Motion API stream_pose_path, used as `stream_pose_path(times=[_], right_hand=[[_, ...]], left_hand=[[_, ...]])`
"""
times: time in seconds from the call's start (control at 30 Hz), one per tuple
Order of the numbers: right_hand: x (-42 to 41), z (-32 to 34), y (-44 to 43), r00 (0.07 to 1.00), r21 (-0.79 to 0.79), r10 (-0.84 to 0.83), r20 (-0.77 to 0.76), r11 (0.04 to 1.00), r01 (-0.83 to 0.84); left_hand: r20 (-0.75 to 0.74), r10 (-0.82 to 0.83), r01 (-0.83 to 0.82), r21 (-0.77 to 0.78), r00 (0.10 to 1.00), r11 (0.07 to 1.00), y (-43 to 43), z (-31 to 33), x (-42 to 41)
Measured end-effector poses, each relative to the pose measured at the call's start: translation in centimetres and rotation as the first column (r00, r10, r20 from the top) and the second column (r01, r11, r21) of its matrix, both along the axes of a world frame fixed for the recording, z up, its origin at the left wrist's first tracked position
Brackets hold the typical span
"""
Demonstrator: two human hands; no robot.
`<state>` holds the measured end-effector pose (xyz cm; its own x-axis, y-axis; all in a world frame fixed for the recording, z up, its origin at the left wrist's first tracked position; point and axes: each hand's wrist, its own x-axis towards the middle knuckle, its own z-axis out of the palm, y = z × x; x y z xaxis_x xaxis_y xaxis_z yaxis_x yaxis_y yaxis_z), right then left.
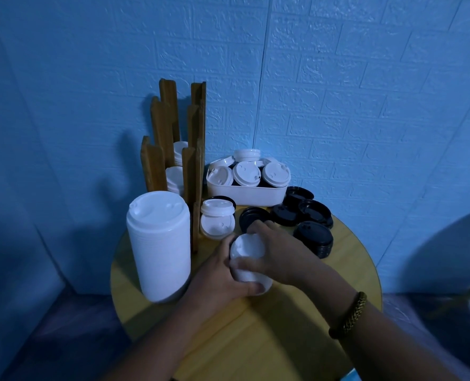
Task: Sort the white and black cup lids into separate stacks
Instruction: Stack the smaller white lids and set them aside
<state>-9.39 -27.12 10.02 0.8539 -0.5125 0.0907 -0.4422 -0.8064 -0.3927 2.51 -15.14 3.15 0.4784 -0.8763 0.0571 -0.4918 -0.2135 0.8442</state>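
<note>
Round table (255,339), contents:
- Centre: short stack of white lids (247,253), gripped by both hands.
- Left hand (217,279), entering from 7 o'clock: curled round the stack's side, thumb at its base.
- Right hand (280,248), from 4 o'clock: fingers curled over the top lid.
- 9 o'clock: tall white lid stack (159,243), upright.
- 2 o'clock: black lid stacks (313,237), low, clustered.
- 12 o'clock: white tray (244,195) of mixed lids.
- 11 o'clock: wooden rack (170,127).
</note>
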Motion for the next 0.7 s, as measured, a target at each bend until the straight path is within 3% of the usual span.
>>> stream_pose_path(times=[0.1,0.17,0.33,0.43,0.6,0.7], right_hand=[[0.8,-0.8,1.7,0.978,-0.188,-0.209,0.016,0.96,0.209],[1.0,-1.2,2.1,0.974,-0.245,-0.227,0.015,0.943,0.224],[0.2,-1.6,1.2,0.989,-0.175,0.144,0.043,0.975,-0.135],[-0.1,-1.0,0.3,0.977,-0.02,0.207,0.054,0.978,-0.206],[1.0,-2.7,2.4,0.992,-0.139,-0.017,0.127,0.99,0.034],[1.0,-3.3,2.1,0.99,-0.146,-0.028,0.136,0.988,0.048]], left_hand=[[0.073,0.004,-0.007,0.032,0.997,0.999,-0.7,-0.2,-0.1],[0.132,0.024,-0.033,0.063,0.991,0.997,-1.0,-0.3,-0.2],[0.124,0.046,-0.046,0.002,0.991,0.999,-1.2,-1.3,0.3],[0.078,0.046,-0.044,-0.024,0.996,0.999,-1.0,-1.5,0.5],[0.103,0.043,-0.045,0.015,0.994,0.999,-1.3,-0.6,0.4],[0.097,0.042,-0.049,0.073,0.994,0.996,-1.1,-0.6,0.3]])
